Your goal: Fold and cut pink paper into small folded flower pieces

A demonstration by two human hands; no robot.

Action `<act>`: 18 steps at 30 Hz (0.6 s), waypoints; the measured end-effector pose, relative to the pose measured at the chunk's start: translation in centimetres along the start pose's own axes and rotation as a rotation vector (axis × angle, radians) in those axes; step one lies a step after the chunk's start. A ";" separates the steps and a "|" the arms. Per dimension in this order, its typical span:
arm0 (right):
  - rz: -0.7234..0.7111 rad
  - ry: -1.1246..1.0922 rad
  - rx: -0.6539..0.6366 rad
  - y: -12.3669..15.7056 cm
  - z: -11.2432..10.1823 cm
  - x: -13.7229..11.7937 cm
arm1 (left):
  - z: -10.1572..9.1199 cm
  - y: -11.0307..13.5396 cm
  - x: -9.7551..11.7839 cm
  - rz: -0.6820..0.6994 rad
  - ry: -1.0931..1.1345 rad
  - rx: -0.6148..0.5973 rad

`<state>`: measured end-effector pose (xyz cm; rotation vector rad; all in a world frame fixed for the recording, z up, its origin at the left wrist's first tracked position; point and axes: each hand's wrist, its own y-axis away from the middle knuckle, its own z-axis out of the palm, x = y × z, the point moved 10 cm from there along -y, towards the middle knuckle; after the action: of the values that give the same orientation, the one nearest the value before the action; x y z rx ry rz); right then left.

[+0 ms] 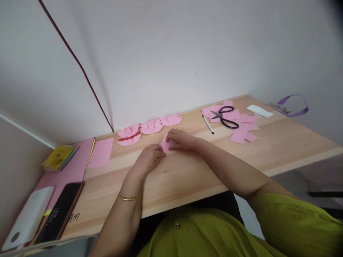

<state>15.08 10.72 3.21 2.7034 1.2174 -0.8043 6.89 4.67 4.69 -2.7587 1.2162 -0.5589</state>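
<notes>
A small piece of pink paper (165,143) lies between my two hands over the middle of the wooden table. My left hand (150,157) pinches its lower left edge with curled fingers. On the opposite side, my right hand (180,139) is closed on the paper's right edge, fingers bent over it. The paper looks folded, though my fingers cover part of its outline. Just beyond my hands, folded pink paper shapes (151,126) stand in a row by the wall, and a red strip crosses the leftmost one.
Black-handled scissors (225,117) rest on pink paper pieces (242,134) at right, beside a white pen (208,125). A white strip (259,111) lies farther right. At left are pink sheets (101,153), a yellow packet (59,157), a phone (60,210) and a white device (29,217).
</notes>
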 end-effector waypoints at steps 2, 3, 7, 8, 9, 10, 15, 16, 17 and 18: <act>0.012 -0.002 -0.007 0.0 0.0 0.0 | -0.1 0.2 -0.3 -0.014 0.005 -0.010; 0.018 -0.003 -0.011 0.0 0.0 0.0 | -0.2 0.4 -0.3 -0.018 0.011 -0.011; 0.018 -0.011 -0.014 0.1 0.0 0.0 | -0.6 0.9 -0.7 -0.044 0.031 -0.020; 0.014 -0.014 -0.011 0.1 0.1 0.0 | -0.6 1.0 -0.8 -0.053 0.033 -0.026; 0.012 -0.017 -0.008 0.1 0.1 0.0 | -0.7 1.2 -0.9 -0.061 0.035 -0.035; 0.013 -0.020 -0.007 0.1 0.1 0.1 | -0.7 1.3 -1.0 -0.068 0.040 -0.042; 0.027 -0.027 -0.023 0.1 0.1 0.3 | -0.8 1.9 -1.5 -0.088 0.079 -0.067; 0.027 -0.029 -0.029 0.2 0.0 0.2 | -0.8 2.0 -1.6 -0.091 0.084 -0.068; 0.029 -0.030 -0.034 0.2 -0.1 0.1 | -0.8 2.0 -1.6 -0.093 0.089 -0.069; 0.035 -0.029 -0.038 0.2 -0.2 -0.1 | -0.8 2.0 -1.6 -0.097 0.094 -0.068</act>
<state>15.28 10.53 3.34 2.6654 1.1635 -0.8054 4.22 4.52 4.50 -2.8913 1.1452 -0.6759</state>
